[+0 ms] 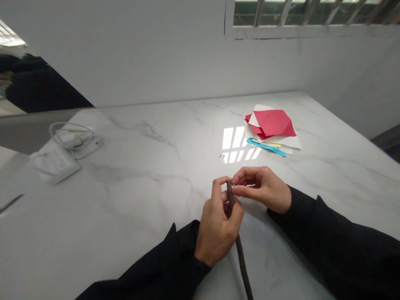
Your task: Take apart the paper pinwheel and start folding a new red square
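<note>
My left hand (218, 225) is wrapped round a long, thin, dark brown stick (242, 260), close to its upper end. The index finger bends over toward the tip. From there the stick runs down toward me and leaves the bottom of the view, slightly curved. My right hand (264, 189) is closed in a pinch right beside the stick's upper end. Whatever lies between its thumb and fingertips is too small and hidden to name. Beyond the hands, two tiny shiny bead-like pieces (221, 156) lie on the marble-patterned table (140, 175).
A pile of red, white, yellow and blue paper pieces (275, 125) lies at the back right. On the left are a white charger (58, 164) and its coiled cable (75, 135). A thin dark rod (11, 203) rests at the left edge. A wall stands behind.
</note>
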A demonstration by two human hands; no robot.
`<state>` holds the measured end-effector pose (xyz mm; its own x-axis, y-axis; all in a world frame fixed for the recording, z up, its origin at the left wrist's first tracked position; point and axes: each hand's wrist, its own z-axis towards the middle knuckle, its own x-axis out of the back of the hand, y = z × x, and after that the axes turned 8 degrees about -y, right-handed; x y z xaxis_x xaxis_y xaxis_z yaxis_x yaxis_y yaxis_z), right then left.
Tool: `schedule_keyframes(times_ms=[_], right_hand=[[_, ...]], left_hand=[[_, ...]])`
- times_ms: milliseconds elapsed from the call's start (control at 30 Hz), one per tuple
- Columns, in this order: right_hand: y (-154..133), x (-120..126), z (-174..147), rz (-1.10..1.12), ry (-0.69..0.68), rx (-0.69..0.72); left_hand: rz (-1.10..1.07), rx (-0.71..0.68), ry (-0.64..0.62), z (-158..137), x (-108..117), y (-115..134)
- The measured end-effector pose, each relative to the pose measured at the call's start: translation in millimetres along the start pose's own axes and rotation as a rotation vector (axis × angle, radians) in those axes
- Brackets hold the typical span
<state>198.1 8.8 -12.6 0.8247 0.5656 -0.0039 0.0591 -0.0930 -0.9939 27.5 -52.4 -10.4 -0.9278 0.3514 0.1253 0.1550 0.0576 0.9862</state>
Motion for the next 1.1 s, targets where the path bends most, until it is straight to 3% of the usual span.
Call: schedule_keyframes(times_ms=[200,367,733,1100], right_hand=[[4.9,2.7,3.9,0.203,-0.062,-0.058],[4.2,4.6,4.4,0.289,-0.084,-0.106],[-3.4,-0.1,3.5,0.119,-0.038,-0.163],[1.9,-4.5,4.2,0.165,-0.043,-0.165]], left_hand=[[-0.039,0.000,0.005,-2.9,0.6,-3.2],[0.052,0.013,-0.006,-3.8,1.5,-5.5],[0.353,0.022,0.064,-2.0,-5.2,-5.5],[0.537,0.142,0.032,1.6,-8.4,-3.6]])
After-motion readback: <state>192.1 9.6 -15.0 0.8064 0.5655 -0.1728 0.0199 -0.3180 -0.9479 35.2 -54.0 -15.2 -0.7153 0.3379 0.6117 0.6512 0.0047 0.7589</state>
